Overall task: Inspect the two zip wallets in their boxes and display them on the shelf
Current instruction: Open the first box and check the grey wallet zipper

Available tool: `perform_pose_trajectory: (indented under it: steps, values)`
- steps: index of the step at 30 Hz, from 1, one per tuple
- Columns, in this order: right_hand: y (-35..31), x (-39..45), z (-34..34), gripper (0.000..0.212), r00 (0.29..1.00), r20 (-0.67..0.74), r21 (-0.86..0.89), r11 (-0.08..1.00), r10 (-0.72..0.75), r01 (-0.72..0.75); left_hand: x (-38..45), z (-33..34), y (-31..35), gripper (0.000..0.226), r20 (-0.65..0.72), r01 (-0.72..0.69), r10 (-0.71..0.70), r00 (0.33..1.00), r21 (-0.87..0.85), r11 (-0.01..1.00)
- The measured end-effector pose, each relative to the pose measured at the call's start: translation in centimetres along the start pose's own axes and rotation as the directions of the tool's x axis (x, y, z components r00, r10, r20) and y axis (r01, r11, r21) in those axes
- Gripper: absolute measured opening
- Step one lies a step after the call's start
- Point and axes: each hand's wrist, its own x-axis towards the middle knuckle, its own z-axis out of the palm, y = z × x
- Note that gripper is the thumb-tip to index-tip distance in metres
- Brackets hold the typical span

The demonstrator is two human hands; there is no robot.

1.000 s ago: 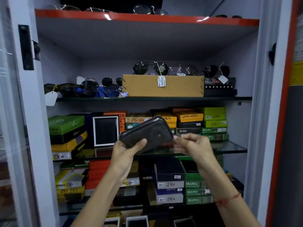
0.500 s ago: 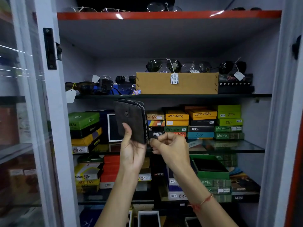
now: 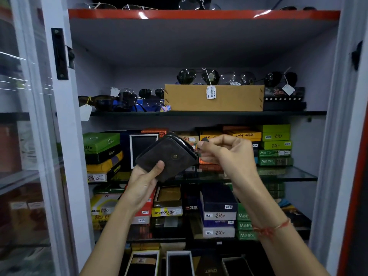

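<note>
At the bottom edge, nearest the camera, open white-rimmed boxes point(image 3: 180, 262) were cut off by the frame, their dark contents hard to make out. Both forearms rose from below, the right wrist wearing a red thread bracelet point(image 3: 271, 229). The left hand point(image 3: 143, 183) gripped a dark grey zip wallet point(image 3: 166, 156) by its lower corner, thumb pressed on the front face, the fingers hidden behind it. The wallet was held tilted in the air in front of the glass shelf point(image 3: 294, 175), a small round snap visible on its face and the zipper running along its upper right edge. The right hand point(image 3: 227, 152) was closed in a pinch at the wallet's right corner, apparently on the zip pull, though the pull itself was too small and covered to see clearly. Behind the hands, stacked wallet boxes point(image 3: 275, 144) in green, yellow and navy filled the shelves, several partly hidden by the arms. Farther back and higher, sunglasses point(image 3: 198, 76) with price tags rested on a tan cardboard box point(image 3: 215, 98). More eyewear on the red-edged top shelf point(image 3: 203, 14) was cropped by the frame.
</note>
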Motion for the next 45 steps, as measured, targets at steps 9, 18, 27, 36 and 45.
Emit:
perform_pose_trajectory:
  steps: [9, 18, 27, 36, 45]
  values:
    - [1.3, -0.3, 1.5, 0.012, 0.957, 0.004, -0.404, 0.875, -0.291, 0.267, 0.5, 3.0, 1.5, 0.033, 0.089, -0.07, 0.013, 0.996, 0.678, 0.732]
    - [2.8, -0.2, 0.8, 0.011, 0.996, 0.024, -0.223, 0.971, -0.089, 0.092, -0.5, 4.8, 0.7, 0.047, 0.119, -0.071, -0.031, 0.992, 0.762, 0.644]
    - [8.0, -0.7, -4.6, 0.014, 0.979, 0.105, -0.584, 0.786, -0.173, 0.201, -3.1, 6.1, -3.7, 0.043, 0.174, -0.083, -0.046, 0.984, 0.661, 0.746]
    - [15.6, -4.6, -11.0, 0.101, 0.83, 0.533, -0.766, 0.512, 0.167, 0.389, -6.4, 5.8, -12.4, 0.032, 0.044, 0.202, -0.269, 0.962, 0.55, 0.81]
    - [27.3, -11.2, -16.2, 0.101, 0.744, 0.469, -0.851, 0.468, 0.475, 0.237, -14.2, 4.7, -24.6, 0.054, -0.074, 0.428, -0.569, 0.819, 0.74, 0.519]
